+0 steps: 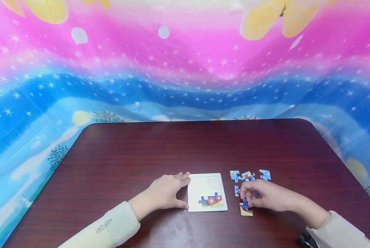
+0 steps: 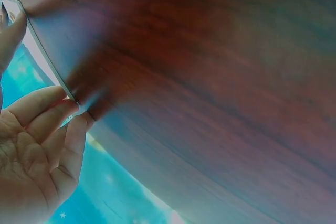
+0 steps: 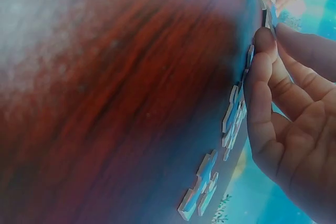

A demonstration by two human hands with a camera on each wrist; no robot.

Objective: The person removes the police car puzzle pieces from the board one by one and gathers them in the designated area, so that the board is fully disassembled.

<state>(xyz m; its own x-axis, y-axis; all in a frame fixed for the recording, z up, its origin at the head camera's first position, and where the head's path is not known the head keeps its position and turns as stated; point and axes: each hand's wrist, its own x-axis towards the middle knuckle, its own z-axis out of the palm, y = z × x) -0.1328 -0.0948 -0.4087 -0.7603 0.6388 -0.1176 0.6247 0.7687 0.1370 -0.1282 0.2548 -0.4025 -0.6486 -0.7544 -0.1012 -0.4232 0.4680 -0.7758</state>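
In the head view my left hand (image 1: 167,191) rests against the left edge of a white puzzle tray (image 1: 200,184), thumb and fingers spread to its two left corners. Joined pieces showing red wheels (image 1: 211,200) lie in the tray's lower right part. My right hand (image 1: 270,194) is just right of the tray, pinching a blue and yellow puzzle piece (image 1: 246,209) between thumb and index finger. The right wrist view shows that piece (image 3: 266,3) tilted at the fingertips. Beside the hand, another small piece (image 1: 237,190) is partly covered by its fingers.
Beyond my right hand lie more loose pieces: a light blue one (image 1: 235,175), a multicoloured overlapping group (image 1: 248,176) and another blue one (image 1: 265,174). A dark object (image 1: 307,240) shows near the right sleeve. The brown table (image 1: 141,148) meets a printed curtain (image 1: 185,69) behind.
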